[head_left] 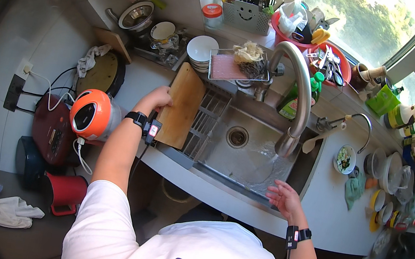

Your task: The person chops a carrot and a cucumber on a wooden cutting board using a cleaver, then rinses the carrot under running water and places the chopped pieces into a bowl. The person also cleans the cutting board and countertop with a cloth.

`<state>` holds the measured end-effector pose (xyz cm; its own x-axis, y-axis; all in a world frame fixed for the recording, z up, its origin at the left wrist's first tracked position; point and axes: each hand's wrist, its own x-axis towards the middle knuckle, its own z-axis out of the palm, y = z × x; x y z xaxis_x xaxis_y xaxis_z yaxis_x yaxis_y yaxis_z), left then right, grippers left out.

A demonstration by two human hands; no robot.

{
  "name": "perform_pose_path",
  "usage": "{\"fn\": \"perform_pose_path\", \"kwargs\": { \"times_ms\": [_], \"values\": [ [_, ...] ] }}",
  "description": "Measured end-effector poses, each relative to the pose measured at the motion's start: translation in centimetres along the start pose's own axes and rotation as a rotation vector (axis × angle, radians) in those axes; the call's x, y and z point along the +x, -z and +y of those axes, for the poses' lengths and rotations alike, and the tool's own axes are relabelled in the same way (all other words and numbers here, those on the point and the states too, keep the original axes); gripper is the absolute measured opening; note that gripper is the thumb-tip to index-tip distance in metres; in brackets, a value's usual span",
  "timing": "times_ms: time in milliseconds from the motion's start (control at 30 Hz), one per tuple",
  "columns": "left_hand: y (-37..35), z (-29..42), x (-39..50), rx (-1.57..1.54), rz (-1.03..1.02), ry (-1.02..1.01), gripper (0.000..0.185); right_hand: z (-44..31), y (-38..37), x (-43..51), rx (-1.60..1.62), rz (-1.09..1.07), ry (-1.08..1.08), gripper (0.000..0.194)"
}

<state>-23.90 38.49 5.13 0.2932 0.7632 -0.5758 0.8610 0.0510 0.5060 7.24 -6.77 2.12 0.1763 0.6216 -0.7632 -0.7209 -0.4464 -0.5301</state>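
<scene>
My left hand (158, 98) grips the left edge of a wooden cutting board (183, 109). The board is tilted at the left end of the sink, beside a slatted metal drain rack (205, 117). Over the front right part of the stainless steel sink (219, 158) my right hand (285, 198) is held with its fingers apart and nothing in them. Water lies in the basin near that hand, and the round drain (237, 136) shows at the back left. Above the basin arches a gooseneck faucet (302, 100).
A wire rack (215, 77) behind the sink holds a sponge and scrubbers, next to stacked white bowls (202, 49). Left stands an orange-topped appliance (89, 114) with cords. On the right counter are a bowl of chopped food (344, 159), a green cloth (354, 189) and several containers.
</scene>
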Motion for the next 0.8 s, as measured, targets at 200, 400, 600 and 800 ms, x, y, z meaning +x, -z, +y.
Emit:
{"fn": "perform_pose_path", "kwargs": {
  "times_ms": [200,400,600,800],
  "values": [
    [0.0,-3.0,1.1,0.276,0.246,-0.136,0.038,-3.0,-3.6,4.0,0.239,-0.051,0.129,0.027],
    [0.0,-7.4,3.8,0.243,0.283,-0.105,0.051,-3.9,-5.7,7.6,0.308,-0.050,0.164,0.013],
    [-2.8,-2.0,0.9,0.439,0.434,0.047,0.073,-2.7,-5.9,7.6,0.368,-0.045,0.131,0.004],
    [-11.4,6.6,-0.7,0.069,0.252,-0.440,0.042,-1.5,-4.9,8.7,0.479,-0.067,0.091,0.009]
  ]
}}
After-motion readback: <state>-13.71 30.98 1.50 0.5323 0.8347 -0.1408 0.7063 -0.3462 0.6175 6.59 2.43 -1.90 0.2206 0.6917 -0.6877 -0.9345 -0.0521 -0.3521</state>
